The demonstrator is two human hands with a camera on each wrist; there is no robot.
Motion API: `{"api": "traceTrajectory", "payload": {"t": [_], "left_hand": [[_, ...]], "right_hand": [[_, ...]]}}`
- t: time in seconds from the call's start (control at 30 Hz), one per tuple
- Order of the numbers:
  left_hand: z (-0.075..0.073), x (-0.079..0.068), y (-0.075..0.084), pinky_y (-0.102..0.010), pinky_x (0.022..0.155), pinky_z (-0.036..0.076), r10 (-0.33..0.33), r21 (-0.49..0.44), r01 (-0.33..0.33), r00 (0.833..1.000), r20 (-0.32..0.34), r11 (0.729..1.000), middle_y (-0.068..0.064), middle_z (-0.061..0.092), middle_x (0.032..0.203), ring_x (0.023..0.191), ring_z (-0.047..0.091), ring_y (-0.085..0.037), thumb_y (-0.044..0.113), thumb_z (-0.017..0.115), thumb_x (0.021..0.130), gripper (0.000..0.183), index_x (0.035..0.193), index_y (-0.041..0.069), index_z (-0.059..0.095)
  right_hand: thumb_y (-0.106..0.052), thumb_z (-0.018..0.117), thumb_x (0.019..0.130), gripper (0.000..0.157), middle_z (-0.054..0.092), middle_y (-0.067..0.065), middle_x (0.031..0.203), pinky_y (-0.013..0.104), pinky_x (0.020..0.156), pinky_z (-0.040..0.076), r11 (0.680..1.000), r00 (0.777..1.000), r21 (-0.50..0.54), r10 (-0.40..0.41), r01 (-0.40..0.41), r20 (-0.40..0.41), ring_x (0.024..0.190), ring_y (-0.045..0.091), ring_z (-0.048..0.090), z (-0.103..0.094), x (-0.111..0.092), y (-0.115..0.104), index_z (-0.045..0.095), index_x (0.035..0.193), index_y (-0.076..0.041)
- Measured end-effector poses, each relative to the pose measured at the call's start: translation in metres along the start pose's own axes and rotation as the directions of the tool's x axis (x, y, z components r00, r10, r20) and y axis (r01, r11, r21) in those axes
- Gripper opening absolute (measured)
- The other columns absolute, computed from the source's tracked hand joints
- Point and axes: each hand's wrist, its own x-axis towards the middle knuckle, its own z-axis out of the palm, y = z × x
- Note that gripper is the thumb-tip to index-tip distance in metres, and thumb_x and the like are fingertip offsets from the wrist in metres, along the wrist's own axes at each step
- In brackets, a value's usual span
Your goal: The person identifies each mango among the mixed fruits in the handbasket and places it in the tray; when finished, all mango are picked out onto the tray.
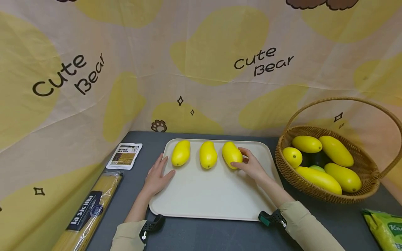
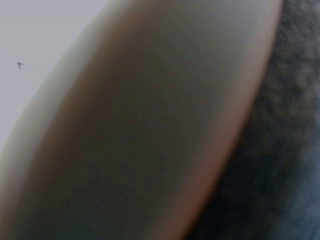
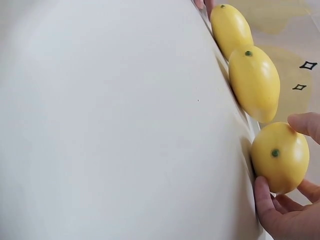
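Observation:
Three yellow mangoes lie in a row along the far side of a white tray point(image 1: 204, 202). The right hand point(image 1: 251, 167) grips the right-hand mango point(image 1: 231, 154), thumb on its near end and fingers around its right side. In the right wrist view, fingertips touch this mango point(image 3: 280, 157) from two sides. The middle mango point(image 1: 208, 154) and the left mango point(image 1: 181, 153) lie untouched. At the tray's left edge rests the left hand point(image 1: 156, 177), fingers spread and holding nothing. The left wrist view is mostly filled by a blurred close shape.
A wicker basket point(image 1: 323, 198) with several more mangoes and a green thing stands right of the tray. On the left lie a white food pouch point(image 1: 124, 156) and a pack of spaghetti point(image 1: 91, 209). A green packet point(image 1: 384, 228) sits at the lower right. Printed cloth point(image 1: 213, 115) hangs behind.

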Motion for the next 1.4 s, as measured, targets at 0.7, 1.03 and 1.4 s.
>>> {"api": "traceTrajectory", "payload": {"t": [0.7,1.03,1.4], "left_hand": [[0.001,0.000,0.002,-0.069,0.108,0.009,0.009,0.015,-0.009,1.000,0.009,1.000,-0.011,0.003,0.163,0.146,0.009,-0.042,0.033,0.058,0.097,0.070,0.154,0.007,0.027],[-0.002,-0.003,0.000,-0.070,0.107,0.008,0.008,0.015,-0.008,1.000,0.004,1.000,-0.012,0.004,0.163,0.145,0.008,-0.043,0.035,0.057,0.097,0.071,0.154,0.007,0.026],[0.000,0.000,0.001,-0.069,0.108,0.009,0.012,0.015,-0.012,1.000,0.010,1.000,-0.012,0.004,0.163,0.145,0.008,-0.043,0.033,0.058,0.097,0.071,0.154,0.007,0.026]], "right_hand": [[-0.030,0.062,0.097,0.062,0.035,0.018,0.151,0.049,0.100,0.044,0.992,0.975,-0.066,-0.089,0.105,0.203,0.130,0.036,0.043,-0.040,-0.055,-0.033,0.037,0.148,-0.007],[-0.028,0.062,0.097,0.022,0.069,0.000,0.111,0.025,0.074,0.054,0.805,0.923,-0.460,-0.369,0.375,0.107,0.093,0.013,0.064,-0.123,-0.103,-0.090,0.069,0.115,-0.018],[-0.034,0.053,0.101,0.051,0.055,0.031,0.129,0.062,0.089,0.043,0.699,0.980,-0.688,-0.174,0.194,0.099,0.113,0.049,0.053,-0.222,-0.065,-0.087,0.052,0.134,0.005]]}}
